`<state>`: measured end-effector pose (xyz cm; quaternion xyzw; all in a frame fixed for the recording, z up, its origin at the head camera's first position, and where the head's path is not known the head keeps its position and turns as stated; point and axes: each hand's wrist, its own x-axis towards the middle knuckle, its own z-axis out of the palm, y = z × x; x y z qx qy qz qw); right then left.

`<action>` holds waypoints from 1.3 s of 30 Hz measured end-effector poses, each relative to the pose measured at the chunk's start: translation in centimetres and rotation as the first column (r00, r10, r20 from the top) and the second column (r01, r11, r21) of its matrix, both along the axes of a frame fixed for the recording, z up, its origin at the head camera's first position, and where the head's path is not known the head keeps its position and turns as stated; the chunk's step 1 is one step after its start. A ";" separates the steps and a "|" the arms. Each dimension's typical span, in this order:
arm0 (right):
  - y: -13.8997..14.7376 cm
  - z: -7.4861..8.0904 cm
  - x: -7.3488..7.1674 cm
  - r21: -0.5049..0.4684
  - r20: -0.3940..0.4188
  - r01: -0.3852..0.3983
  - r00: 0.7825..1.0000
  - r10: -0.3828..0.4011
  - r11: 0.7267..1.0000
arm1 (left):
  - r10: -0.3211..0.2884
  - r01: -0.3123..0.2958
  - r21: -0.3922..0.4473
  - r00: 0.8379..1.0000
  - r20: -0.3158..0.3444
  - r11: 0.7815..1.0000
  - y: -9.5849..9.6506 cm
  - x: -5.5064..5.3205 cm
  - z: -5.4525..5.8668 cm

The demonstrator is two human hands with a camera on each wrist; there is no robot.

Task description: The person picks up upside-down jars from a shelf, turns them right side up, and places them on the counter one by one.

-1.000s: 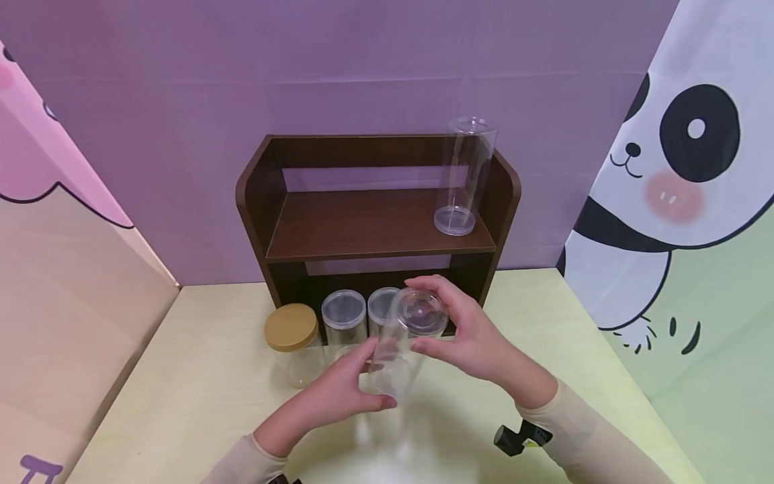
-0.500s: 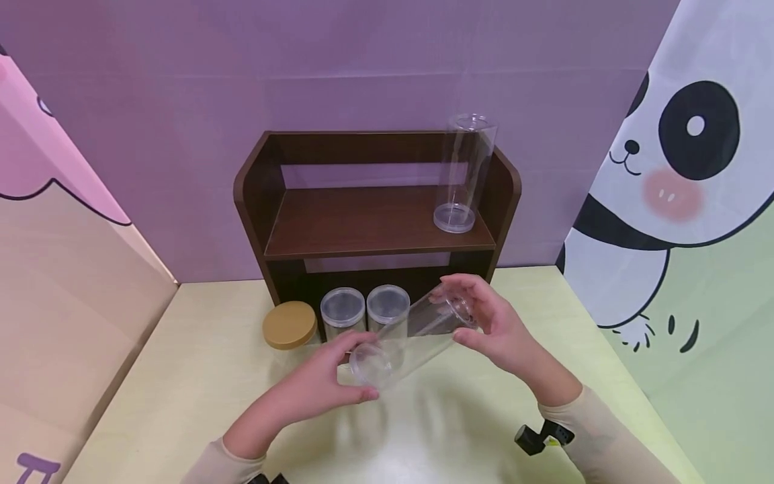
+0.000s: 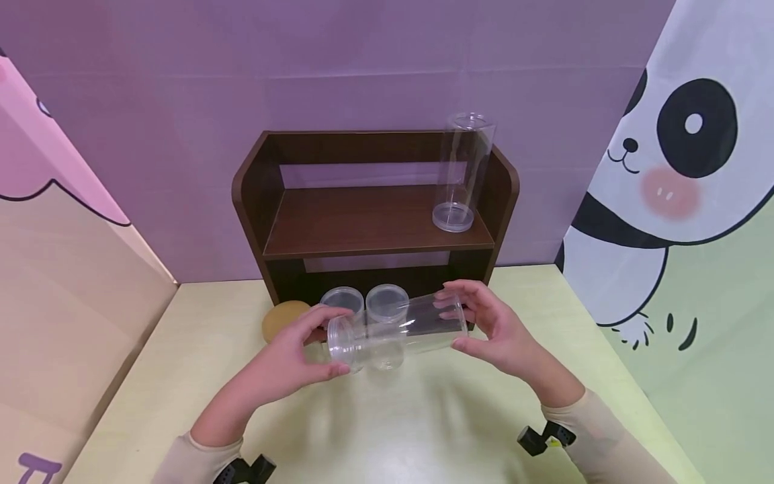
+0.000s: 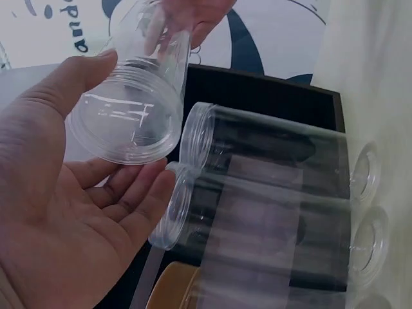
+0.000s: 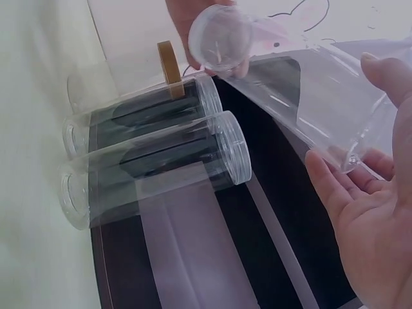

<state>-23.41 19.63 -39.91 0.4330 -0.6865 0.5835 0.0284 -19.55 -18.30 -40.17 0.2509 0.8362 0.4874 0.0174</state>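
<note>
Clear jar: held off the tabletop, lying nearly level with a slight tilt, its ridged end a little lower than its opposite end. I find no contents in it on the feeds.

Left hand: gripping the ridged end, thumb on one side of the rim and fingers curled round the other. Right hand: gripping the opposite end between thumb and fingers. I judge the step in hand to be turning the jar between the two hands.

Handling: I would advise equal support at both ends and light pressure, since the smooth wall looks likely to slip and perhaps to flex. The ridged end deserves a firmer hold around its rim, as it may be a separate cap.

Clearance: two lidded jars stand upright side by side just behind; the right wrist view shows a gap between them and the held jar. I recommend turning it on the near side, to avoid knocking them or the tan-lidded jar beyond the left hand.

Further back: brown shelf unit; one tall clear jar stands upright at the right of its upper board.
</note>
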 end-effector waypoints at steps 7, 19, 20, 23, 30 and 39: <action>-0.1 -0.3 0.2 0.081 0.035 0.073 0.997 -0.076 0.994 | -0.024 0.031 0.103 0.997 -0.073 0.994 -0.9 -0.6 0.0; 0.0 -0.8 -0.2 0.109 0.014 0.077 0.997 -0.079 0.991 | -0.022 0.038 0.145 0.993 -0.113 0.989 -1.1 -0.9 -0.2; 0.0 -0.8 -0.2 0.109 0.013 0.077 0.997 -0.078 0.991 | -0.021 0.038 0.150 0.993 -0.116 0.988 -1.1 -0.9 -0.2; 0.0 -0.7 -0.2 0.114 0.019 0.078 0.997 -0.080 0.990 | -0.014 0.033 0.155 0.993 -0.117 0.987 -1.1 -1.0 -0.2; 0.8 -0.7 0.5 0.113 0.057 0.038 0.997 -0.044 0.993 | 0.022 -0.001 0.184 0.994 -0.112 0.983 -0.1 0.3 1.6; 0.9 -1.5 1.3 0.138 0.109 -0.027 0.994 0.011 0.990 | 0.016 0.017 0.247 0.991 -0.133 0.969 0.5 0.6 2.7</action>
